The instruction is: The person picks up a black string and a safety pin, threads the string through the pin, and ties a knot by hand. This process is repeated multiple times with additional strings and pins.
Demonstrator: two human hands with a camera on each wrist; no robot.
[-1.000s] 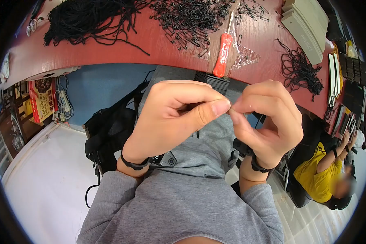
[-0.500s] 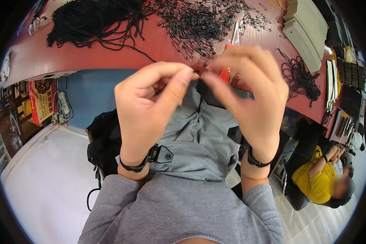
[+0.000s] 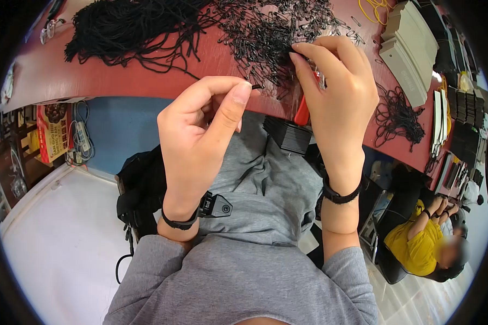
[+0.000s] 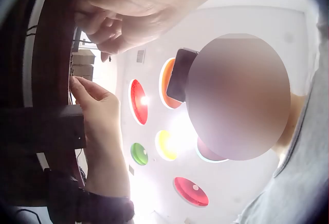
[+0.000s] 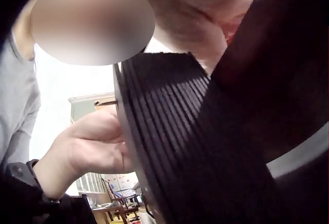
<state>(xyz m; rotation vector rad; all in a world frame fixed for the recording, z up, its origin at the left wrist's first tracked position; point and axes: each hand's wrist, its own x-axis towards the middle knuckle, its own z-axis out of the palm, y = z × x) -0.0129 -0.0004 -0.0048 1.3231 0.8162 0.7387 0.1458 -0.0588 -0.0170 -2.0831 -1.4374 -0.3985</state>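
My left hand (image 3: 198, 122) is raised just off the table's front edge, its thumb and index finger pinching a short, thin black piece (image 3: 257, 86). Only the piece's end shows past the fingertips. My right hand (image 3: 339, 89) reaches over the near side of a pile of black safety pins (image 3: 257, 43). Its thumb and index finger point at the pins, with a small gap between their tips. Partly hidden by that hand, a red-handled tool (image 3: 302, 112) lies at the table edge. The left wrist view shows the right hand (image 4: 103, 121) below the left one.
Black cords (image 3: 124, 38) lie bundled at the table's left, with a smaller tangle (image 3: 398, 119) at right. A grey box-like object (image 3: 409, 57) stands behind that tangle. Below the edge sits a dark ribbed stack (image 3: 286, 135). A person in yellow (image 3: 412, 238) sits at right.
My hands were together at the fingertips. The right has moved away, forward to the pins; the left has drawn a little left and forward, still pinching the black piece.
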